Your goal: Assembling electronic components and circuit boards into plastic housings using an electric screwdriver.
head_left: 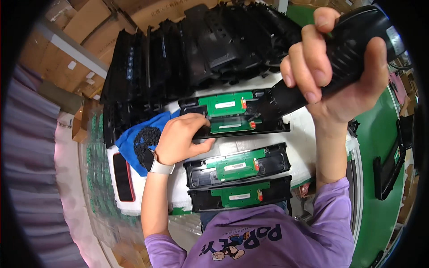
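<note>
My left hand (183, 138), a watch on its wrist, presses down on the near edge of a black plastic housing (272, 127) that carries a green circuit board (225, 105). My right hand (335, 67) is wrapped around a black electric screwdriver (353, 40). The tool slants down to the left, and its nose (279, 100) reaches the right end of that housing. Two more black housings with green boards (237, 165) (241, 194) lie closer to me on the white pad (299, 147).
A row of black plastic housings (201, 49) stands at the back. A blue cloth with a heap of small black screws (145, 138) and a red-cased phone (123, 176) lie to the left. A green conveyor belt (380, 210) runs on the right with a black part (389, 172) on it. Cardboard boxes (85, 31) stand far left.
</note>
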The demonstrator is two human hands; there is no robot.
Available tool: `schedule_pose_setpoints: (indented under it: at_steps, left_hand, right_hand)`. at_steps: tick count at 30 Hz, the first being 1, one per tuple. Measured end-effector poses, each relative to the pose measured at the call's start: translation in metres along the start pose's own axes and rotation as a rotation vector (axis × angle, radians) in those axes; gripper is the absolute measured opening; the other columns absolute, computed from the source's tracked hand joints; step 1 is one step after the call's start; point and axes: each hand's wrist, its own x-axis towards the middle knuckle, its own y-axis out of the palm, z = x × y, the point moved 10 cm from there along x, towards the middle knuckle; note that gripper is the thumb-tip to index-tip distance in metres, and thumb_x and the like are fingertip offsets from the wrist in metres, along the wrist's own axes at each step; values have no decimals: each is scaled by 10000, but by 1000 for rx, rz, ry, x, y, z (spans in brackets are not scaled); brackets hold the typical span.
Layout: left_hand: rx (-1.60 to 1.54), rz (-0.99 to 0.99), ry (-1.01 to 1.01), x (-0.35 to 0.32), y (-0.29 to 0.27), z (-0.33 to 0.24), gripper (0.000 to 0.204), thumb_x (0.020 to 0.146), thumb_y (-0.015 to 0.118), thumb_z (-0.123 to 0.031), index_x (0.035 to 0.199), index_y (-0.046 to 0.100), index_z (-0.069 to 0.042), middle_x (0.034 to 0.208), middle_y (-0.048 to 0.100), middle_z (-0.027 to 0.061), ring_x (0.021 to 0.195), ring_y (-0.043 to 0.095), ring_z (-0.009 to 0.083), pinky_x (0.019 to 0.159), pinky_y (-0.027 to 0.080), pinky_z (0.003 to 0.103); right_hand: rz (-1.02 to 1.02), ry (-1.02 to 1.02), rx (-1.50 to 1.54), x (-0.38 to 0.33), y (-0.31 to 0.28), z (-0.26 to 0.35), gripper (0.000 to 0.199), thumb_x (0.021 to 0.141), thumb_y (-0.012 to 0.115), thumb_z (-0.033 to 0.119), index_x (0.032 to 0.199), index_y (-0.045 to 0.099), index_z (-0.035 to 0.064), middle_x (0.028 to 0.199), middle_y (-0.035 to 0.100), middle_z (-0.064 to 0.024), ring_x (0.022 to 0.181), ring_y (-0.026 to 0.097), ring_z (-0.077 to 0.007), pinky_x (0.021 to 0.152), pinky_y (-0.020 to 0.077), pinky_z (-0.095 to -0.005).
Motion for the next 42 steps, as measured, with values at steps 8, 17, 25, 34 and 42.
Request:
schedule_pose_setpoints:
  at_steps: [8, 17, 25, 34, 42]
  left_hand:
    - [83, -173, -135, 20, -18, 27, 277, 686, 689, -269, 753, 631, -6, 713, 627, 134, 675, 607, 287, 631, 486, 354]
    - [514, -562, -85, 15, -32, 7, 216, 745, 676, -170, 830, 617, 20, 800, 614, 148, 795, 596, 305, 707, 474, 369]
    - [-81, -79, 69, -1, -14, -49, 354, 710, 703, -239, 944, 605, 8, 944, 612, 158, 898, 581, 328, 784, 458, 382]
    - [226, 414, -23, -79, 89, -125, 816, 749, 515, -570, 1296, 377, 20, 1380, 332, 188, 1304, 275, 338, 1009, 260, 492]
    - [194, 210, -44, -48, 79, -102, 844, 731, 545, -557, 1274, 372, 65, 1336, 366, 216, 1261, 321, 354, 994, 298, 457]
  right_hand:
    - [-161, -39, -42, -3, -14, 15, 542, 879, 398, 535, 1024, 434, 15, 567, 467, -32, 394, 444, -130, 512, 430, -299]
    - [-165, 17, -214, -7, -12, 21, 530, 881, 403, 517, 1022, 444, 7, 571, 487, -46, 394, 474, -137, 505, 438, -298]
    - [-285, -59, 117, -5, -27, 6, 559, 803, 564, 432, 964, 453, -92, 551, 503, -148, 405, 488, -199, 342, 417, -306]
    - [-197, 105, 235, -11, -11, -12, 578, 875, 436, 450, 1096, 379, -81, 651, 555, -193, 493, 549, -267, 451, 457, -364]
    - [-33, 187, 280, -16, 19, -23, 604, 939, 322, 467, 1214, 314, -71, 739, 600, -234, 572, 604, -328, 548, 493, -416]
